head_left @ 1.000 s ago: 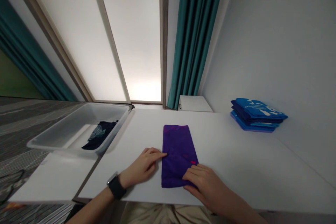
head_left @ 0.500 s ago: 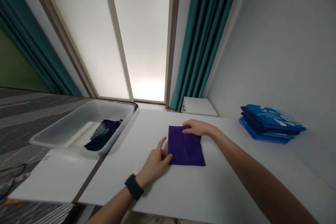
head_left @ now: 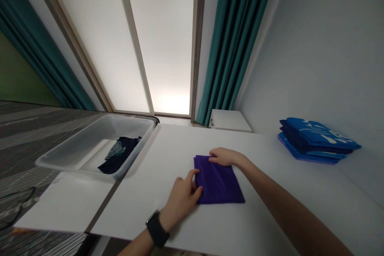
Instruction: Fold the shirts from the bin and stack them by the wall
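Note:
A folded purple cloth [head_left: 220, 186] lies flat on the white table, roughly square, with its far left corner showing more than one layer. My right hand [head_left: 225, 157] grips the far edge, its fingers bent around the fabric there. At the left edge is my left hand [head_left: 184, 194], its thumb and index finger apart and their tips touching the cloth. A dark watch [head_left: 157, 229] is on my left wrist. The other fingers of that hand are curled and partly hidden.
A clear plastic bin [head_left: 72, 156] at the left holds a dark navy garment [head_left: 121, 156] with a pale print. Folded blue and navy pieces with white print form a stack [head_left: 318, 142] on the right by the wall. A small white cabinet [head_left: 229, 120] stands beyond the table [head_left: 177, 142].
Both hands and the purple cloth have come nearer to me and slightly right. My left index finger, lifted off before, now touches the cloth's left edge.

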The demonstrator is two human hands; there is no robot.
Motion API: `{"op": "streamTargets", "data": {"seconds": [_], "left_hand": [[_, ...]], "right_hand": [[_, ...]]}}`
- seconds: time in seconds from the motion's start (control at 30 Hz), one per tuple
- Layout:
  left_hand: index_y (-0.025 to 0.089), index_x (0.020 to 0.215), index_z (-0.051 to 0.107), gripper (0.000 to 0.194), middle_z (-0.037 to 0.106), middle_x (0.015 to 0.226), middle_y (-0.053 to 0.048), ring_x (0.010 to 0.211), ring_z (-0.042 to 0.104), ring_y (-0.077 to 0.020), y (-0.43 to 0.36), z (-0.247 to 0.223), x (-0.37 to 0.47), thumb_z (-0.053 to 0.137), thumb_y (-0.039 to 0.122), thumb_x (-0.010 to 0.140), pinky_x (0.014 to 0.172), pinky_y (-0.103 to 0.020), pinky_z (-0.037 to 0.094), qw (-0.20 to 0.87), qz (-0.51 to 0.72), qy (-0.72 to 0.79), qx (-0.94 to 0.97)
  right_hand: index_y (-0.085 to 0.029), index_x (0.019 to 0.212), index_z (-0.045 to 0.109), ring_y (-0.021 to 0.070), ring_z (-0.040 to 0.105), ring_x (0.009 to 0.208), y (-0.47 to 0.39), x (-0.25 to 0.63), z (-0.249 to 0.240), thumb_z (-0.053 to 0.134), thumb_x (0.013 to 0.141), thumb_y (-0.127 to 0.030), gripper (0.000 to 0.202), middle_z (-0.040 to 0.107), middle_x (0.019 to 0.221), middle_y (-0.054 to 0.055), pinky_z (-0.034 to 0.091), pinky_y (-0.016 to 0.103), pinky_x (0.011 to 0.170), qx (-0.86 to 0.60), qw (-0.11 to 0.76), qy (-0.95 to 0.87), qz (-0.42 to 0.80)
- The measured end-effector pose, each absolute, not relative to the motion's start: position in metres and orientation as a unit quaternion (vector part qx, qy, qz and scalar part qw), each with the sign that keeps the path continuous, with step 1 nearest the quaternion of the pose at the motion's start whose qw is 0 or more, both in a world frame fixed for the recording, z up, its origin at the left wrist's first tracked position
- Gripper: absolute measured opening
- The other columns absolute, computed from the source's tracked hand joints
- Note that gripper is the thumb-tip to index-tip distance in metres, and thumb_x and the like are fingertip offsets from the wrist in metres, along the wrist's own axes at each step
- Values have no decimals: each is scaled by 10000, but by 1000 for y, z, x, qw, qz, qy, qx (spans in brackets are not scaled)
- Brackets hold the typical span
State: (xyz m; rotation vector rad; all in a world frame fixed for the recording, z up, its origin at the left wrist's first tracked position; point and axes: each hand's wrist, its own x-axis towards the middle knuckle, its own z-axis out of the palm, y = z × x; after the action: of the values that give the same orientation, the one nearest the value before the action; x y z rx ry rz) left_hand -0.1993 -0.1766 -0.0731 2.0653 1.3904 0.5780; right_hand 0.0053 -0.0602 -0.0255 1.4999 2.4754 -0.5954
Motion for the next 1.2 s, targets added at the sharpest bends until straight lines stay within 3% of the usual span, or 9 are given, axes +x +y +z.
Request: {"op": "streamTargets", "data": {"seconds": [0.17, 0.27, 0.37, 0.5, 0.83, 1.07, 1.2], "left_hand": [[217, 1208, 544, 350, 670, 638, 39, 575, 576, -149, -194, -58, -221, 505, 333, 880, 601, -258, 399, 404, 186, 463, 767], [176, 1162, 590, 337, 669, 634, 20, 520, 544, -126, -169, -45, -231, 437, 365, 928, 516, -226, 368, 473, 176, 450, 737], [171, 1092, 659, 323, 712, 810, -28, 669, 590, -140, -127, -42, -231, 451, 358, 932, 623, -239, 420, 373, 250, 457, 768], [168, 1068, 694, 313, 730, 1009, -54, 840, 639, -164, -90, -52, -217, 466, 335, 933, 764, -260, 464, 382, 249, 397, 796], [171, 995, 721, 328, 736, 909, -34, 771, 630, -153, -94, -63, -208, 444, 344, 964, 732, -246, 440, 343, 249, 384, 820], [201, 924, 701, 284, 714, 915, -23, 843, 624, -167, -96, -68, -202, 457, 340, 964, 822, -292, 405, 242, 243, 392, 854], [191, 939, 702, 342, 717, 912, -35, 846, 632, -174, -94, -69, -201, 399, 344, 979, 806, -285, 424, 281, 258, 403, 832]], "right_hand": [[-179, 976, 671, 202, 628, 873, -100, 15, -30, 521, 905, -291, 200, 712, 984, 83, 402, 263, 727, 458, 56, 859, -222], [-179, 961, 664, 198, 624, 886, -107, 17, -31, 510, 909, -272, 187, 707, 983, 79, 405, 264, 753, 452, 36, 859, -236], [-183, 925, 660, 196, 622, 861, -108, 15, -31, 497, 903, -261, 182, 708, 946, 75, 395, 263, 733, 467, 25, 855, -225], [-182, 854, 638, 192, 611, 823, -111, 15, -29, 478, 883, -225, 168, 700, 902, 73, 379, 265, 705, 488, 8, 849, -200], [-176, 861, 598, 201, 622, 856, -119, 10, -42, 403, 929, -218, 211, 693, 918, 89, 387, 283, 746, 525, -24, 836, -161], [-181, 892, 585, 192, 635, 878, -125, 3, -47, 326, 990, -218, 280, 689, 942, 92, 392, 273, 772, 545, -21, 830, -119], [-184, 907, 567, 187, 630, 883, -126, 10, -48, 343, 997, -234, 246, 681, 947, 86, 395, 261, 775, 535, -37, 832, -142]]}}
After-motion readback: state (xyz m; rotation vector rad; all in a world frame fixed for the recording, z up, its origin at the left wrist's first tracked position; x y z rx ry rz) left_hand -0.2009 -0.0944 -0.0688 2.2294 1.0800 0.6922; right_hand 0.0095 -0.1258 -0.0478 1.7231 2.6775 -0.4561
